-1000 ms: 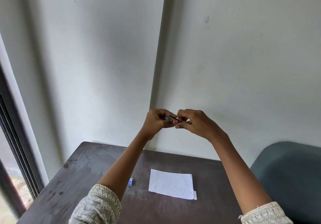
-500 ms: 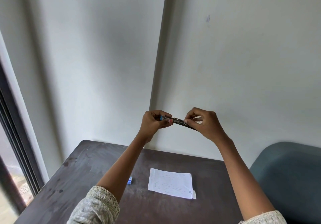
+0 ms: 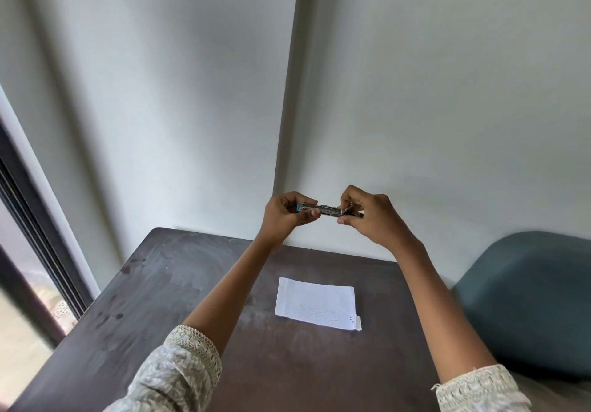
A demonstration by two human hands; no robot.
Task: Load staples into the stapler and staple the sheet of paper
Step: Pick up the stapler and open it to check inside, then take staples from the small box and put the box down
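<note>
A small metal stapler (image 3: 327,210) with a blue end is held up in the air, well above the table, lying roughly level. My left hand (image 3: 284,216) grips its blue left end. My right hand (image 3: 371,216) pinches its right end, where a thin metal part sticks out between the fingers. Whether staples are inside cannot be seen. A white sheet of paper (image 3: 316,303) lies flat on the dark table (image 3: 160,283), below and between my forearms.
White walls meet in a corner right behind the table. A dark window frame (image 3: 28,219) runs along the left. A blue-grey chair back (image 3: 527,299) stands against the table's right side.
The view has tilted down, so hands and table sit lower. My right hand has slid right along the stapler, drawing the metal part out. The small blue box on the table is hidden by my left arm.
</note>
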